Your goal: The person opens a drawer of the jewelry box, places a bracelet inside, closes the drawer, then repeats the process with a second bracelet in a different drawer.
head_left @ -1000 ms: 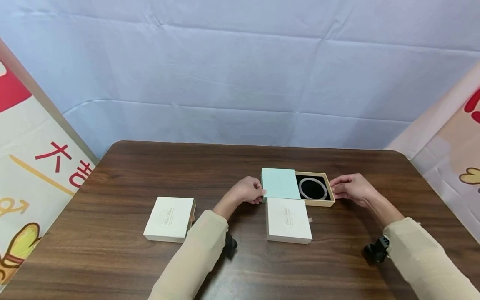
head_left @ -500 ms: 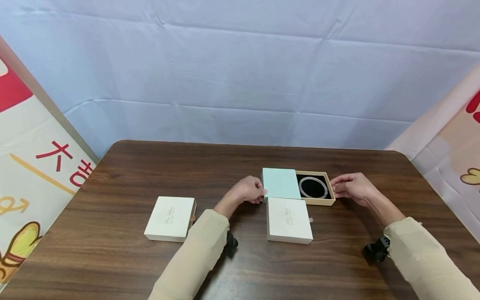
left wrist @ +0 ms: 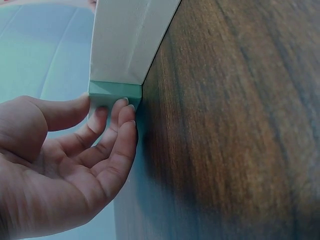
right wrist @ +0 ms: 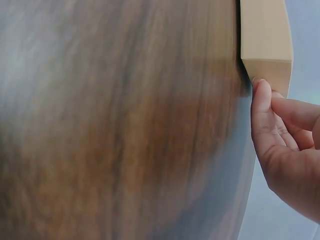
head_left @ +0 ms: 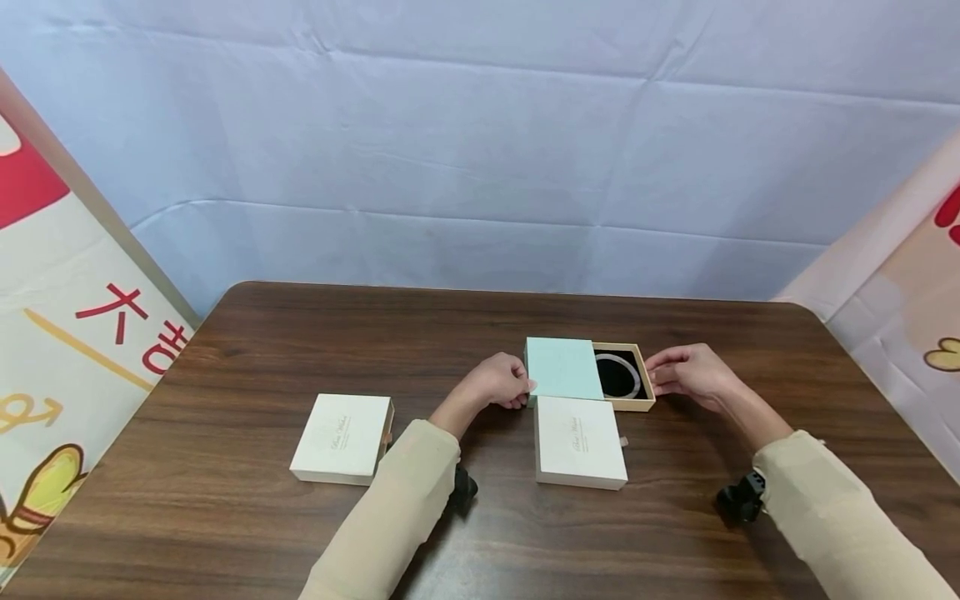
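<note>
A mint green drawer-style gift box lies on the table, its cream-edged inner drawer partly out to the right. Inside the drawer, a pale round bangle rests on black lining, its left edge hidden under the sleeve. My left hand holds the sleeve's left end, curled fingers against the end face and thumb at its upper edge. At the drawer's right end, my right hand presses with fairly straight fingers. A white gift box lies directly in front of the mint one.
A second white gift box lies to the left, beside the left sleeve. Small ribbon pulls show at the white boxes' right sides. A pale blue cloth hangs behind the wooden table; printed panels stand at both sides.
My right hand has moved left, pushing the drawer further into the mint sleeve, so less of the bangle shows. My left hand has stayed against the sleeve's end.
</note>
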Motion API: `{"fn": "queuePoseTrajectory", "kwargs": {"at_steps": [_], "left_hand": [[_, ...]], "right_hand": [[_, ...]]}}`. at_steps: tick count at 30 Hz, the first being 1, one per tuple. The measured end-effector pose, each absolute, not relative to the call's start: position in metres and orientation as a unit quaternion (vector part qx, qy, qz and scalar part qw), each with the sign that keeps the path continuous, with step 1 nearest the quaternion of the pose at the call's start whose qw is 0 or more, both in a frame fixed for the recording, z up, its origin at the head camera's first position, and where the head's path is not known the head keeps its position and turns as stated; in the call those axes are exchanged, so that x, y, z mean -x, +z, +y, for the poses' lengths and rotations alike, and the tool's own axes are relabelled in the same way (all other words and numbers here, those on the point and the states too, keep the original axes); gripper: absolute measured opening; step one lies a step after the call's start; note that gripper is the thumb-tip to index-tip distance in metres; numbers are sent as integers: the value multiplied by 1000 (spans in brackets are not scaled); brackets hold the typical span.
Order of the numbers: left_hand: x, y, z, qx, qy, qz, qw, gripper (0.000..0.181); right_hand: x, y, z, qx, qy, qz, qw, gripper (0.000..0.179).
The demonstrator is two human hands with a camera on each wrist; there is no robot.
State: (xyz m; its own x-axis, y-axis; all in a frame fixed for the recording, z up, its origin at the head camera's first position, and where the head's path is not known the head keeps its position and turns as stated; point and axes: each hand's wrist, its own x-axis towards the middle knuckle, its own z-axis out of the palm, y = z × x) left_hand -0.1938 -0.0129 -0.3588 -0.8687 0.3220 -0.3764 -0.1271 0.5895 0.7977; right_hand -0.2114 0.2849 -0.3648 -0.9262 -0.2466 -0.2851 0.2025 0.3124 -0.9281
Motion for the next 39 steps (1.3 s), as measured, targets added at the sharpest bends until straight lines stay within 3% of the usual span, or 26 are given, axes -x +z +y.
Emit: {"fn": "queuePoseTrajectory", "kwargs": {"at_steps": [39], "left_hand": [[194, -361, -13, -54, 458, 851, 249, 21]], "right_hand": [[212, -364, 257, 38, -600, 769, 217, 26]]}}
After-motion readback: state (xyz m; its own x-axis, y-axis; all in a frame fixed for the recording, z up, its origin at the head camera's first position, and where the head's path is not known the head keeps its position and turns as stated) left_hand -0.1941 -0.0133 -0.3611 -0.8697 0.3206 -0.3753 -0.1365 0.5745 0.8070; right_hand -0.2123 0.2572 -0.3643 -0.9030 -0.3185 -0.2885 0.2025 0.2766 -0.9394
